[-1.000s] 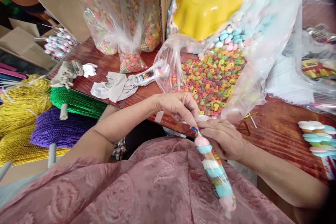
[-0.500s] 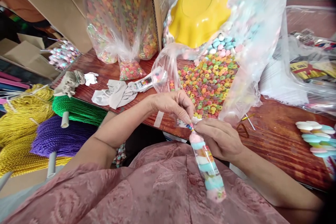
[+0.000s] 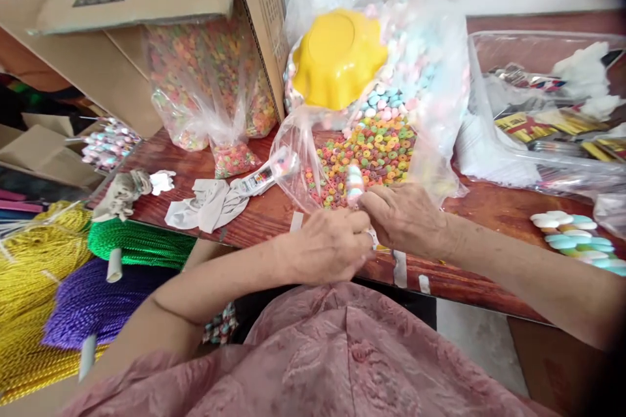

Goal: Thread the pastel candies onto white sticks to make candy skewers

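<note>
My left hand (image 3: pixel 332 244) and my right hand (image 3: pixel 405 218) meet above the table's front edge, fingers closed and pressed together. Out from behind the fingers points a wrapped marshmallow candy stick (image 3: pixel 355 182), pink, white and pale blue; the hands cover its near end. Both hands grip it there, though the exact hold of each finger is hidden. Just beyond lies a heap of coloured ring gummies (image 3: pixel 386 150) in an opened clear plastic bag (image 3: pixel 300 143). A small white and yellow scrap shows under the right fingers.
A yellow scalloped bowl (image 3: pixel 337 55) rests upside down on marshmallows. Left are a cardboard box (image 3: pixel 267 32) with bagged gummies and a grey cloth (image 3: pixel 210 205). A clear tray (image 3: pixel 508 150) and stacked marshmallow sticks (image 3: pixel 577 241) sit right. Green cord bundles (image 3: pixel 141 244) hang at the left edge.
The candy stick hung down toward my lap before; now it points away over the gummies. Both hands have closed together around its near end, and my view has tilted up.
</note>
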